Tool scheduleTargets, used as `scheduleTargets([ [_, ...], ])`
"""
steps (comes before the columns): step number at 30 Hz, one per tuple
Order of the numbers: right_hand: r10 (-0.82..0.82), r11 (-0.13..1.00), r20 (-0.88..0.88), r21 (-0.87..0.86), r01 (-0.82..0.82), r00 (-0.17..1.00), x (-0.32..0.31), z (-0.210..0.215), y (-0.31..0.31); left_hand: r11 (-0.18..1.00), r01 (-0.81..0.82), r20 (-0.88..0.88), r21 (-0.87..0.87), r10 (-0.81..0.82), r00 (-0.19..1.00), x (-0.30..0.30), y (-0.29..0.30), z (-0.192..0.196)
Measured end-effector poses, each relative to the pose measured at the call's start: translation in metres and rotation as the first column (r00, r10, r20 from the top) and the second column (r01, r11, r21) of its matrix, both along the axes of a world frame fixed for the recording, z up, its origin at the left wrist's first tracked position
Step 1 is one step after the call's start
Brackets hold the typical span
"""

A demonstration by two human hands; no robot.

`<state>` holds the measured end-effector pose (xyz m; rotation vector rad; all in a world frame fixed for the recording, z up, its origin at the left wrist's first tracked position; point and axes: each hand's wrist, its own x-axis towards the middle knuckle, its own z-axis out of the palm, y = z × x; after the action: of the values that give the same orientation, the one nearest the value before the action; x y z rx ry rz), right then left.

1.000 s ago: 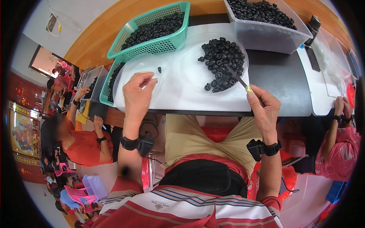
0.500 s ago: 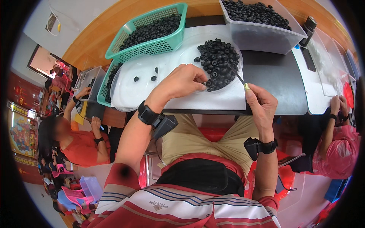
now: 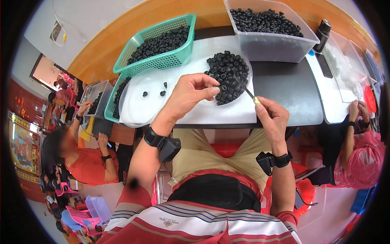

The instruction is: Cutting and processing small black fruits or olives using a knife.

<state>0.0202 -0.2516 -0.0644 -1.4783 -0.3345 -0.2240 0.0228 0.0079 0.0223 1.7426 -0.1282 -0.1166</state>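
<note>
My left hand (image 3: 191, 94) is at the near left edge of a heap of small black ring-like parts (image 3: 228, 73). Its thumb and forefinger are brought together on what looks like one small black part. In my right hand (image 3: 273, 116) is a slim dark pointed tool (image 3: 245, 86) with a yellow band, its tip reaching over the heap. The heap lies on a clear round tray (image 3: 250, 77). Another clear round tray (image 3: 138, 107), left of my left hand, bears a few loose black parts (image 3: 162, 93).
A green basket (image 3: 162, 61) and a clear plastic bin (image 3: 276, 49), both full of black parts, stand at the back. At the right are a black bottle (image 3: 323, 34) and a phone (image 3: 323, 65). People work at both sides: an orange-sleeved person (image 3: 91, 162) and a pink-sleeved person (image 3: 359, 160).
My left hand has risen slightly from the heap's near edge, and its thumb now shows. My right hand and the tool sit a little farther left. The whole table appears lower in view.
</note>
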Motion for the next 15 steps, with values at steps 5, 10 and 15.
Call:
scheduleTargets([
  [5,0.032,0.999,-0.009,0.038,-0.031,0.999,-0.008,0.004,0.001,0.889,-0.012,-0.080,-0.458,-0.028,0.996,-0.014,-0.009,-0.009],
  [10,0.059,0.997,0.082,-0.058,-0.054,0.995,-0.024,0.023,0.010,0.671,-0.064,-0.182,-0.738,-0.107,0.977,-0.023,-0.016,-0.023],
  [15,0.089,0.991,0.213,-0.113,-0.066,0.973,-0.025,0.025,0.020,0.547,-0.089,-0.200,-0.832,-0.146,0.969,-0.032,-0.027,-0.028],
])
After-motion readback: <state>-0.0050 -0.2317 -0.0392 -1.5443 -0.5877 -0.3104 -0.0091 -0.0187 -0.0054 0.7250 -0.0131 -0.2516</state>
